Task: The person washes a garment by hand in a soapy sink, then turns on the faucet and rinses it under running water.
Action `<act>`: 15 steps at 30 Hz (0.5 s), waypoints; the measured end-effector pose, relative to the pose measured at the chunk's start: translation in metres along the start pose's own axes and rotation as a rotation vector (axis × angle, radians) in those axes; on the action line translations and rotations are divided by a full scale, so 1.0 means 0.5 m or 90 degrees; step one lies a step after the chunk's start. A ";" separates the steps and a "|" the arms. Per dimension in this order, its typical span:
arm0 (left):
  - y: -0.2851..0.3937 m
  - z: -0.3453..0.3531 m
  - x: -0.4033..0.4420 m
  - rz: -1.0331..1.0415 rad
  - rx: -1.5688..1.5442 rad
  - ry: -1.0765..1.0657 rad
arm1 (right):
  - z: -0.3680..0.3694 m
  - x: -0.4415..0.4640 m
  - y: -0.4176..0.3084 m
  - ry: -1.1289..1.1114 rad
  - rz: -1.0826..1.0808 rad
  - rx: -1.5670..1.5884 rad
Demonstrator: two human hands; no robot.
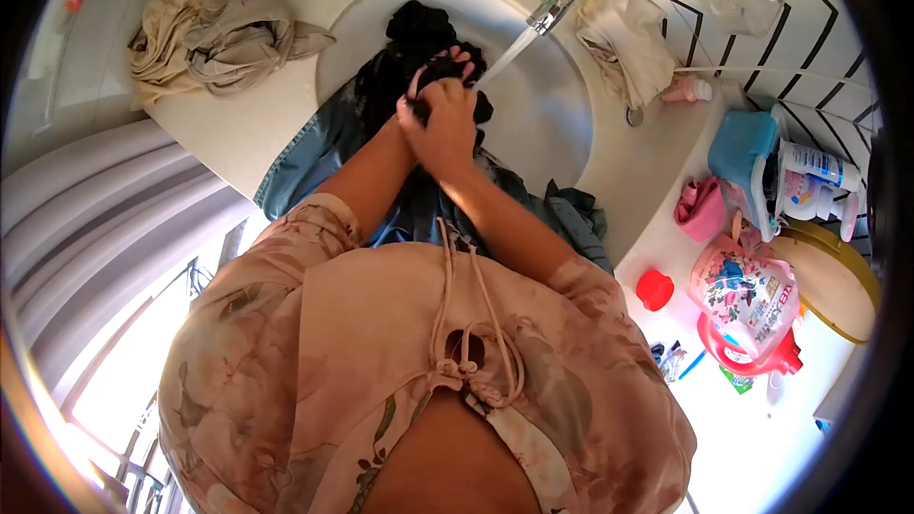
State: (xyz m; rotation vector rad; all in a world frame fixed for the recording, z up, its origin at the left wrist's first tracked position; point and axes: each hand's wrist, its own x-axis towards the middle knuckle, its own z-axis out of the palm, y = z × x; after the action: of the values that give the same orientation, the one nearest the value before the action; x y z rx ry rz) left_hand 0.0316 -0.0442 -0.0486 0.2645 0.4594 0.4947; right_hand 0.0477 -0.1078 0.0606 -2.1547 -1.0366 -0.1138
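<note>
Black wet-looking cloth (422, 27) is bunched in a round white sink under the running faucet. My left hand (460, 63) is curled around part of it, its fingertips showing beyond the dark folds. Over it, my right hand (447, 119) is closed on the same black cloth, close to the left wrist, hiding much of the grip. Blue-grey denim-like fabric (297, 157) drapes over the front of the sink beneath my forearms. Water falls from the chrome faucet (562, 5) just beside my fingers.
A beige crumpled garment (233, 38) lies on the counter at left. Right of the faucet rests a pale cloth (624, 43). Farther right are a blue container (741, 148), a pink cup (700, 209), a detergent pouch (747, 290), a red cap (654, 290) and a yellow-rimmed basin (847, 271).
</note>
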 end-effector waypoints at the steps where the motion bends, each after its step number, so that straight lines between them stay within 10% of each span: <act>1: -0.014 -0.005 -0.004 -0.015 0.037 0.022 | 0.045 0.010 0.045 -0.013 0.113 -0.012; 4: -0.021 0.004 -0.020 -0.171 -0.037 0.081 | 0.036 0.096 0.139 -0.100 0.376 0.067; 9: 0.025 0.022 -0.006 -0.191 -0.064 0.154 | 0.035 0.037 0.121 -0.112 0.179 0.089; 12: 0.004 0.004 -0.027 -0.106 -0.276 -0.171 | 0.037 0.032 0.136 -0.103 0.201 0.002; 14: -0.011 0.036 -0.060 -0.060 0.173 -0.073 | 0.052 0.038 0.141 -0.093 0.216 -0.044; 15: -0.006 0.050 -0.057 -0.160 0.077 0.037 | 0.060 0.043 0.142 -0.086 0.226 -0.065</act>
State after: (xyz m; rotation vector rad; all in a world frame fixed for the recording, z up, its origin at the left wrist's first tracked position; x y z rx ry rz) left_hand 0.0222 -0.0646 -0.0178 0.3047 0.5716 0.2292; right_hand 0.1058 -0.1034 0.0058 -2.4320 -0.7172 0.1501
